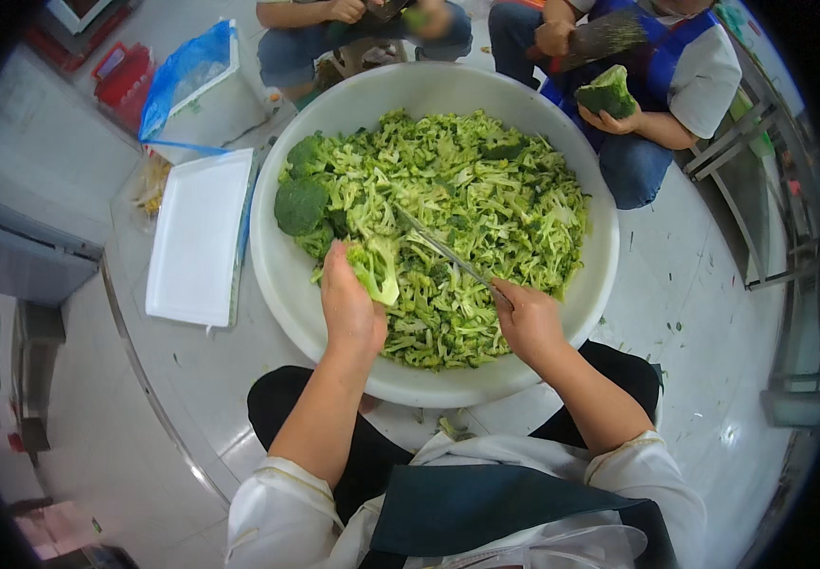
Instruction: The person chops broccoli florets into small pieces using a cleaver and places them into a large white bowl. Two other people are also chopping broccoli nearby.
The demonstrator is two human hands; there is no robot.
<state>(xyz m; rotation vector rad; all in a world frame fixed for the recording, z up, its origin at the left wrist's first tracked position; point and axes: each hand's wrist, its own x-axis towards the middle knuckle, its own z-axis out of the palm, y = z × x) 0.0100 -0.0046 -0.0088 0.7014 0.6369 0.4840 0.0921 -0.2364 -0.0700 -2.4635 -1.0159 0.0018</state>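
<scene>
A large round white tub [277, 275] stands before me, heaped with chopped broccoli [486, 199]. My left hand [351, 299], over the tub's near left part, is closed around a pale-stemmed piece of broccoli [377, 270]; its palm faces right. My right hand [530, 321] grips a knife [453, 254] at its handle, the thin blade slanting up and left across the heap toward that piece. Whether the blade touches it I cannot tell. Larger dark green broccoli heads [302, 206] rest at the tub's left side.
Across the tub, one co-worker holds a broccoli head [607, 93] and a broad knife [607, 40]; another works at the far left. Left of the tub are a white lidded box [200, 237], a blue-lined bin [206, 104] and a red basket [126, 85]. A metal rack [742, 161] stands right.
</scene>
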